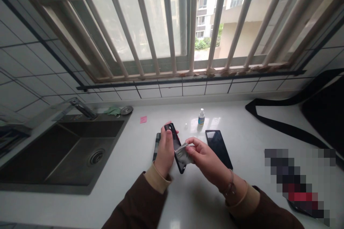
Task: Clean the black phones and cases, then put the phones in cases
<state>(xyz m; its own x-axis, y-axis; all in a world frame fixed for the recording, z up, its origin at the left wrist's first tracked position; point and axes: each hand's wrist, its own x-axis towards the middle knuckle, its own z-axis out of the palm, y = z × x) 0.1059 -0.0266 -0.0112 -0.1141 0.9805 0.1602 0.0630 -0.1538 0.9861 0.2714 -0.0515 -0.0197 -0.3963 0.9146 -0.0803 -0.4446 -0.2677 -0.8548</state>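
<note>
My left hand is wrapped round a black phone case with camera cutouts at its upper end and a red button on its side. The case is tilted above the counter. My right hand pinches a crumpled grey cloth over the lower half of the case. Partly behind my left hand lies a phone on the counter. A dark flat device with a glossy screen rests just beyond my right hand, which hides part of its edge.
On the white counter stand a small white-capped bottle and, beside it, a tiny white piece. A pink note lies further left. A sink with a faucet is at left; a black strap at right.
</note>
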